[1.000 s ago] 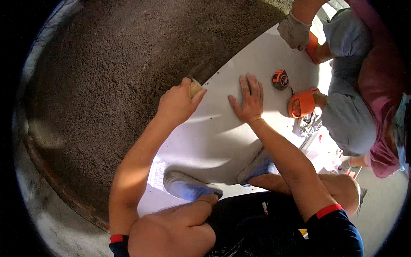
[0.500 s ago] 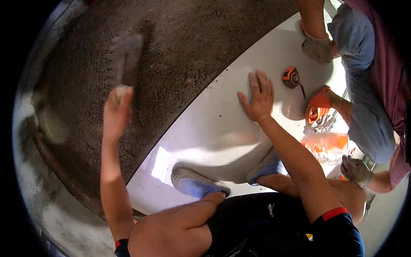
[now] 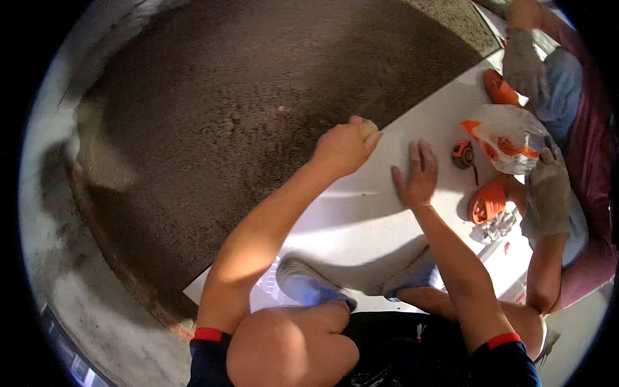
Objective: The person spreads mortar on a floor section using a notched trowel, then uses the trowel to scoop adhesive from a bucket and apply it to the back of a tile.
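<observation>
pale tool handle (image 3: 369,129) is right at the seam between the dark mortar bed (image 3: 213,122) and the white slab (image 3: 351,222). left hand (image 3: 342,151) is wrapped around it. blade is hidden from this angle; probably a trowel, can't confirm. right hand (image 3: 418,182) rests palm down on the slab, fingers a bit spread, gripping nothing. just right of it: black-and-orange tape measure (image 3: 462,155), tape end poking out. past that, a co-worker in orange sandals (image 3: 488,202) and grey gloves (image 3: 551,193), lower glove at the edge of a clear plastic bag (image 3: 506,129) with orange print. blue-grey shoes (image 3: 306,282) stand on the slab nearer the person.
</observation>
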Tool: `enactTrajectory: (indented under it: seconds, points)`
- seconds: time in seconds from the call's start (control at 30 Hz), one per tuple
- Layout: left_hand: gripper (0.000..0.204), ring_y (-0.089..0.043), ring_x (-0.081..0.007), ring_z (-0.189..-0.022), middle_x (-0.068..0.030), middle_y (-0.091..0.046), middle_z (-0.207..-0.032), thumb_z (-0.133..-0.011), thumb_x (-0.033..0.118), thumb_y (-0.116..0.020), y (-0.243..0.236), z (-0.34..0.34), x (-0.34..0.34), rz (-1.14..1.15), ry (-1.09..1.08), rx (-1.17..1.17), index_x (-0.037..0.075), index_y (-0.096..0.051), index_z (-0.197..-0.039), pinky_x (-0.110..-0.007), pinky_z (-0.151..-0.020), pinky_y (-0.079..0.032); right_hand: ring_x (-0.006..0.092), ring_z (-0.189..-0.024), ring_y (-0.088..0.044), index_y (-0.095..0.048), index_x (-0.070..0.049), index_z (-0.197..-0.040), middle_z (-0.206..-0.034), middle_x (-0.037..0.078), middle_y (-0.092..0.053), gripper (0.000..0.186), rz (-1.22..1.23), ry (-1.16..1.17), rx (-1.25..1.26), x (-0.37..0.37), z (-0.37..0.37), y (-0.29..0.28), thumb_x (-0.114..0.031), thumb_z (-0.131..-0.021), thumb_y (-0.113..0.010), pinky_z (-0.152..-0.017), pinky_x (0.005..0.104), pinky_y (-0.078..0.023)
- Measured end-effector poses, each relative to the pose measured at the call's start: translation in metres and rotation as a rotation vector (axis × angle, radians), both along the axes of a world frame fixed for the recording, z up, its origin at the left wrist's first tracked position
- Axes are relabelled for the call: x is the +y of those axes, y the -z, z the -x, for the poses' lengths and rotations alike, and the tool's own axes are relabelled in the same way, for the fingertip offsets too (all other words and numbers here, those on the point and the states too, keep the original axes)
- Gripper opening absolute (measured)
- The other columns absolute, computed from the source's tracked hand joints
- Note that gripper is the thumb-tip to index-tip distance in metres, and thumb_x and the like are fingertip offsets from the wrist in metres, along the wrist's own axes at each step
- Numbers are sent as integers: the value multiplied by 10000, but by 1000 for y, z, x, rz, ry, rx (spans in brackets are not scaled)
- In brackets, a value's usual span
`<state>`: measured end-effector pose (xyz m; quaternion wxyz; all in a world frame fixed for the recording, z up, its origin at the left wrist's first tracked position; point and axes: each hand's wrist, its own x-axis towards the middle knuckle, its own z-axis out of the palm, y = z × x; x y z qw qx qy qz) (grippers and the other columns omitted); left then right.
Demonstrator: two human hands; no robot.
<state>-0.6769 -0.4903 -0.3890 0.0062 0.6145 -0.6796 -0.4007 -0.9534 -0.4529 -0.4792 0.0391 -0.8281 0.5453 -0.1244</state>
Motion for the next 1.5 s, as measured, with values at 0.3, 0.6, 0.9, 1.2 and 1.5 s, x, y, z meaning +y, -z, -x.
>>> enactTrajectory:
  seconds: [0.3,0.6,0.9,1.2,1.5]
  points:
    - [270,-638,-399,-846,-227,-616,-966,-969,244,-465,-11,-50,29,152,-77,-77,15,-568,-1069,-499,-706,-544,360,-1408,-327,-408,-105,-1466,-1499,157,-384,743,-8,8,26,-2,5,-2,-473,-862,-636,-1149,542,-230]
    - [420,-578,-254,-902,-120,-594,-968,-1026,418,-474,42,-232,90,704,-471,27,5,-545,-1049,-392,-808,-453,376,-1387,-339,-393,-84,-1468,-1492,165,-377,734,-36,4,29,-4,-5,-10,-444,-877,-638,-1133,534,-260]
    - [140,-538,-144,-749,-40,-564,-888,-1003,196,-515,-56,-60,38,-182,-1317,1469,110,-601,-1073,-302,-677,-451,265,-1071,-608,-478,12,-1319,-1146,183,-618,628,-933,-100,-563,-58,-140,-159,-390,-892,-701,-967,370,-468]
    - [489,-571,-361,-1099,-204,-590,-1208,-977,380,-527,-52,6,46,76,-751,934,32,-533,-1320,-457,-968,-438,222,-984,-617,-478,-7,-1279,-1099,123,-603,539,-1463,236,-619,-90,-161,-205,-75,-764,-622,-893,367,-509]
    - [351,-604,-312,-1144,-167,-626,-1240,-934,246,-586,-11,-38,217,22,-523,793,53,-642,-1222,-396,-972,-469,151,-668,-517,-465,-54,-1172,-896,58,-507,472,-1432,93,-571,-159,-200,-204,-16,-706,-535,-595,287,-470]
